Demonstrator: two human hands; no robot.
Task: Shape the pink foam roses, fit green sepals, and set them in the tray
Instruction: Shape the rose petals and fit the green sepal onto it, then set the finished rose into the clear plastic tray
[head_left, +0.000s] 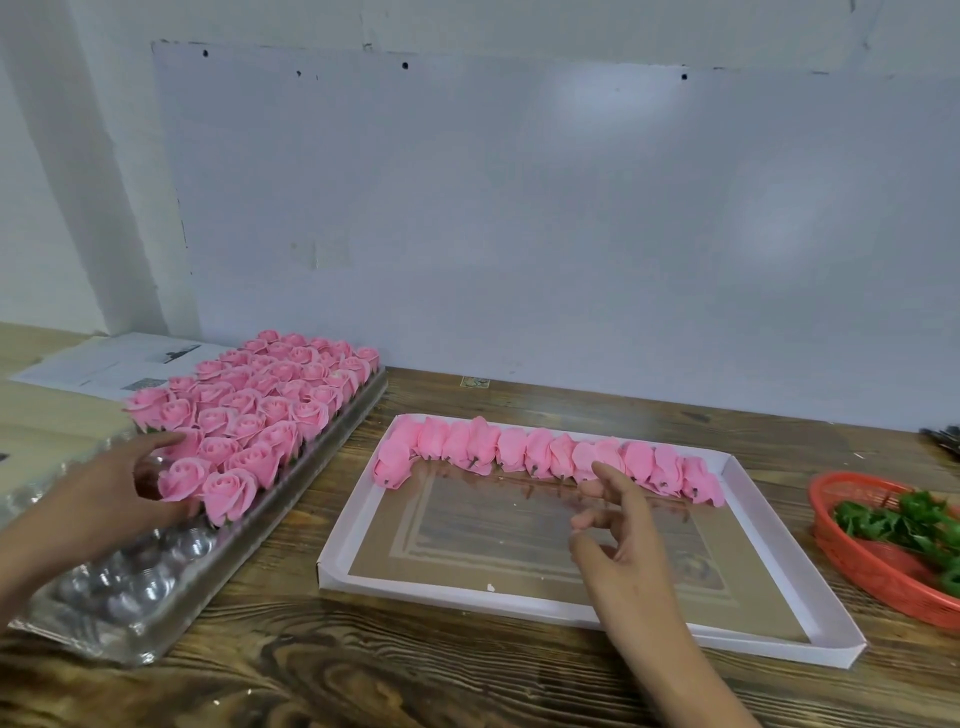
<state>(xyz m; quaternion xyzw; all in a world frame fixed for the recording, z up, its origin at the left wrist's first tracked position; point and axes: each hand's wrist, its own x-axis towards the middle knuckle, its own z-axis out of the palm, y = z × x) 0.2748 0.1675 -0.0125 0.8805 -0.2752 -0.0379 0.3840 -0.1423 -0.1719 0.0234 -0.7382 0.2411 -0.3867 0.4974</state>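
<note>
No text could be read. The printed sheet (111, 364) on the table (415, 675), at about ten o'clock, carried print and dark pictures too blurred to read, and a small sticker (475, 382) near the wall was also illegible.

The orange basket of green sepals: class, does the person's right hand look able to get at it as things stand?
Probably yes. The right hand hovers open over the white box, holding nothing, and the orange basket sits just beyond the box's right wall. Its top is open, the green sepals lie exposed, and nothing stands between.
</note>
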